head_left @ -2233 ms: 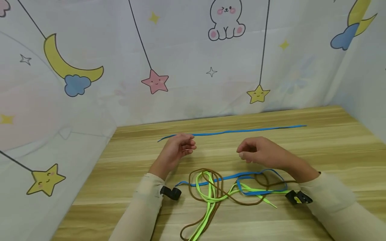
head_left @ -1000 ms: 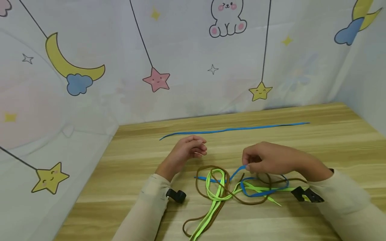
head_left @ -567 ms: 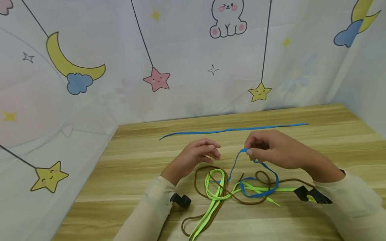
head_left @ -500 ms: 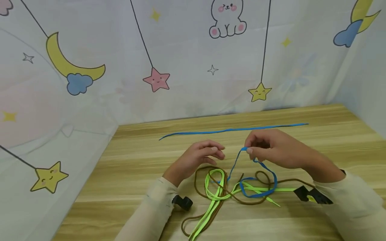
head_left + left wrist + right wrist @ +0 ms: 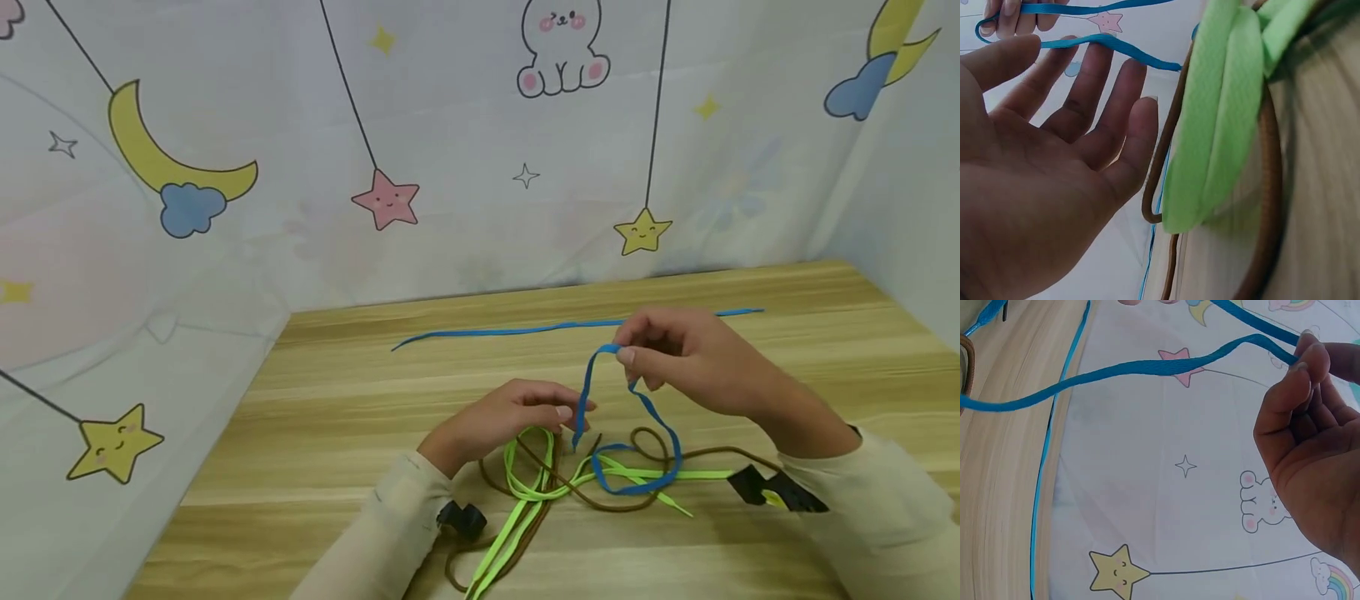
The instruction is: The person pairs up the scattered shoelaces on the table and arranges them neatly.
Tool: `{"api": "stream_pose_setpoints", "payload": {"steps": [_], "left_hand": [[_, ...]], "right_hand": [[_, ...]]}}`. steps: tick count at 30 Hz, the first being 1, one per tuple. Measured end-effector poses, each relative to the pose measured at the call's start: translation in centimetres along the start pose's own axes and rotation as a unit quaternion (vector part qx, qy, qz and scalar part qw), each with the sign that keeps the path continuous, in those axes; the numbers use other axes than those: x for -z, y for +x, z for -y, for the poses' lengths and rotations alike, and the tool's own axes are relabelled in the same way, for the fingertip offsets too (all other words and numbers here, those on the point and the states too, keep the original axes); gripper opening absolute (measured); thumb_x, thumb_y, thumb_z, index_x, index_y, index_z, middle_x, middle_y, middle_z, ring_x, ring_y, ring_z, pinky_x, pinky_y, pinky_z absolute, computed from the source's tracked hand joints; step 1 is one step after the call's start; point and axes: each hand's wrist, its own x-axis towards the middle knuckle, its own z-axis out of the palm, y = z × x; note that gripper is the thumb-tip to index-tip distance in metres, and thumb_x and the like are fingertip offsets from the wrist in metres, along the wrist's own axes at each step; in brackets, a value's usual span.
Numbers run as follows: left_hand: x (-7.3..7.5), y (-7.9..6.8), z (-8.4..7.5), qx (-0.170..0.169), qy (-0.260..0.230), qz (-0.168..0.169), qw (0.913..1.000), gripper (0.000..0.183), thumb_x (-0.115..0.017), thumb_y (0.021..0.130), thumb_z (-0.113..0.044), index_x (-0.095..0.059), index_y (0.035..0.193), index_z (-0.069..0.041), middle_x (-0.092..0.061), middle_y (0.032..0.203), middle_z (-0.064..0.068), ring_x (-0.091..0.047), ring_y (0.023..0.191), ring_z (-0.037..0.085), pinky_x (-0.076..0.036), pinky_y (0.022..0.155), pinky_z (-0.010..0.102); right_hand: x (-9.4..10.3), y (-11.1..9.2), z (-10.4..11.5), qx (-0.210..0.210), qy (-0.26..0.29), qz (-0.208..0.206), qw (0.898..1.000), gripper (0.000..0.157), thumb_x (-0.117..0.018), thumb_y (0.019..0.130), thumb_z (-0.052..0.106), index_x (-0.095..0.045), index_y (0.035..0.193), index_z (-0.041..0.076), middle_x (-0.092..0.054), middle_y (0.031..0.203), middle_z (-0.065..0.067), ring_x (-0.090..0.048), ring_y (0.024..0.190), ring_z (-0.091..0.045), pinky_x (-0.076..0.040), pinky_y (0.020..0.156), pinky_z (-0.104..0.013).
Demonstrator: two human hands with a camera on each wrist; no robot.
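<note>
I see one left hand (image 5: 501,417), grip released, fingers extended near the first blue lace (image 5: 587,385) of two. Green lace (image 5: 534,497) and brown cord (image 5: 615,509) tangle on the tabletop (image 5: 315,417), how many I can't tell; behind lies the second blue lace (image 5: 577,324), straight. One right hand (image 5: 697,362) pinches the first, partly raised, in its grip.
</note>
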Motion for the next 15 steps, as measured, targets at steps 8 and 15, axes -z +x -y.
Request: {"api": "stream_pose_setpoints", "payload": {"steps": [8, 15], "left_hand": [[0.24, -0.12, 1.05, -0.015, -0.017, 0.027, 0.9994, 0.026, -0.049, 0.097, -0.017, -0.062, 0.115, -0.005, -0.06, 0.116, 0.018, -0.058, 0.105, 0.031, -0.042, 0.089, 0.055], [0.91, 0.05, 0.99, -0.027, -0.042, 0.028, 0.9984, 0.025, -0.052, 0.096, -0.021, -0.06, 0.106, 0.0, -0.064, 0.1, 0.013, -0.06, 0.099, 0.031, -0.044, 0.088, 0.051]], "right_hand": [[0.18, 0.23, -0.32, 0.019, 0.013, -0.039, 0.999, 0.006, -0.054, 0.094, 0.007, -0.058, 0.095, 0.011, -0.058, 0.075, -0.007, -0.053, 0.059, -0.019, -0.049, 0.057, -0.03], [0.75, -0.02, -0.78, 0.016, 0.034, -0.062, 0.997, 0.007, -0.052, 0.095, 0.007, -0.058, 0.097, 0.008, -0.057, 0.075, -0.011, -0.052, 0.059, -0.021, -0.048, 0.055, -0.031]]}}
